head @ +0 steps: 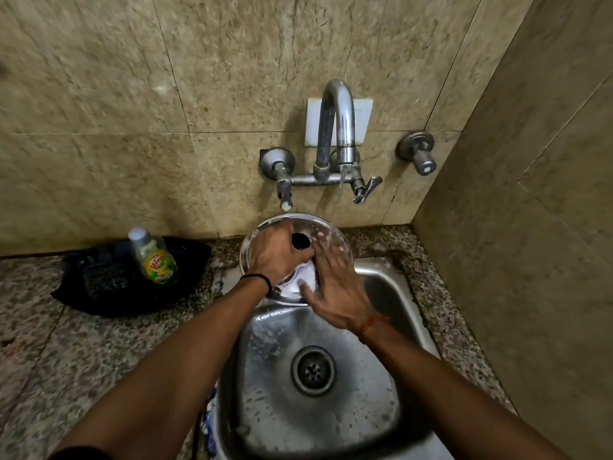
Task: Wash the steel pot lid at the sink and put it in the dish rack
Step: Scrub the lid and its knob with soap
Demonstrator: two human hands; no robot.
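Note:
The round steel pot lid (326, 232) with a black knob is held tilted above the back edge of the steel sink (374, 386). My left hand (277, 252) grips the lid at its black knob. My right hand (335, 290) lies over the lid's lower right part, fingers spread and pressing on its soapy surface, with white foam beside the thumb. Water runs in a thin stream from the wall tap (338, 127) toward the lid's far edge. No dish rack is in view.
A dish-soap bottle (154, 257) stands on a black cloth (102, 283) on the granite counter (66, 360) left of the sink. A second valve (419, 154) sticks out of the wall at the right. A tiled side wall closes in the right.

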